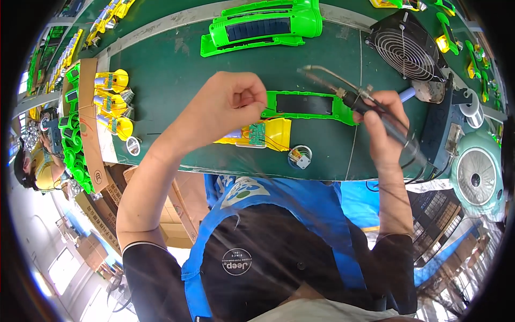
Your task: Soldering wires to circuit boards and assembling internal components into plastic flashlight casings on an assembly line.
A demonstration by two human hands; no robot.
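Note:
My left hand (233, 102) is closed in a pinch at the left end of a green casing panel (343, 111) with a dark solar panel (304, 104) set in it. A thin wire appears to be between the fingertips. Below lies a yellow lamp housing (278, 133) with a green circuit board (257, 134) and red wires; my left hand and wrist hide part of it. A round silver lamp head (300, 158) is wired to its right end. My right hand (383, 126) grips a soldering iron (351, 99) with a curved metal feed tube, its tip raised above the casing panel.
Stacked green casings (257, 29) lie at the far edge. A black fan (405, 48) and a blue-grey soldering station (442, 126) with a solder reel (472, 110) stand right. Yellow lamp assemblies (112, 102) lie left, beside a cardboard box (88, 129) of green parts. Another person (40, 166) is far left.

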